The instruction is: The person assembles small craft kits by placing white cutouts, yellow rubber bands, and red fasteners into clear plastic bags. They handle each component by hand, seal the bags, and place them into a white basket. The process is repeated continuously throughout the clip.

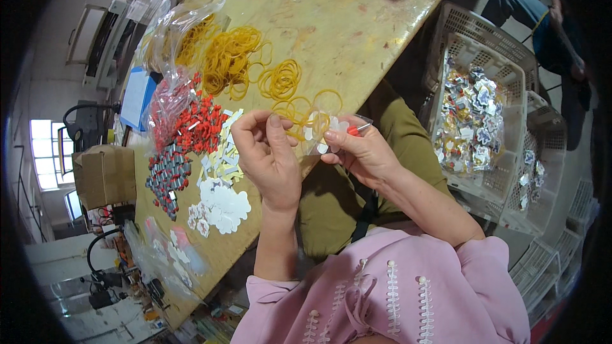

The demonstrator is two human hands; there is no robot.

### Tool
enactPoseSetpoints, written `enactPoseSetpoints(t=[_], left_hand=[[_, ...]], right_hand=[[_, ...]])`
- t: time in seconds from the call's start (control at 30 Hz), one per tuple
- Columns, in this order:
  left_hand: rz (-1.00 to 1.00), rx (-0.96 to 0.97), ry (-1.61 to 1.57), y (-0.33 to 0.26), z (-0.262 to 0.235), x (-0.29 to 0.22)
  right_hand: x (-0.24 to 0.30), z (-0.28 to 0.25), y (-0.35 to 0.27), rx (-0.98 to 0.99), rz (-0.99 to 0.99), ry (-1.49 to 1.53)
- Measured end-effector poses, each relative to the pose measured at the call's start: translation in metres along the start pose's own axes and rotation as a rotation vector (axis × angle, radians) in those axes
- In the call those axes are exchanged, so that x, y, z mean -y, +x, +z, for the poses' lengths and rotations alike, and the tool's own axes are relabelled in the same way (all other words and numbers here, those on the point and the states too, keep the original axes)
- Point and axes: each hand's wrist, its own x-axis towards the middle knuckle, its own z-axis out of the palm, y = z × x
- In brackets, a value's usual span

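My left hand (268, 153) and my right hand (360, 153) meet above the near edge of a worn wooden table (357, 32). Between them they hold a small clear plastic bag (325, 132) with white pieces, a red piece and a yellow rubber band inside. My left fingers pinch the bag's left edge; my right fingers grip its right side. On the table just behind lie loose yellow rubber bands (280, 79), a heap of small red parts (197, 127), grey parts (167, 175) and white flower-shaped cards (220, 207).
A clear bag of yellow rubber bands (182, 41) lies at the table's far left. White plastic baskets (510, 70) to my right hold several filled small packets (468, 121). A cardboard box (105, 175) stands on the left. Another person (548, 25) sits at the upper right.
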Motion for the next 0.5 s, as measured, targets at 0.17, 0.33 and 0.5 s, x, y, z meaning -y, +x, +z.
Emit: enactPoseSetpoints(t=[0.17, 0.33, 0.5], left_hand=[[-0.102, 0.064, -0.139, 0.003, 0.0, 0.004], [-0.106, 0.105, -0.015, -0.001, -0.001, 0.004], [-0.241, 0.116, -0.203, -0.001, -0.003, 0.008]], right_hand=[[0.001, 0.003, 0.0, -0.009, -0.004, -0.002], [0.007, 0.011, -0.004, -0.011, 0.003, 0.032], [0.004, 0.0, 0.0, -0.06, -0.022, -0.015]])
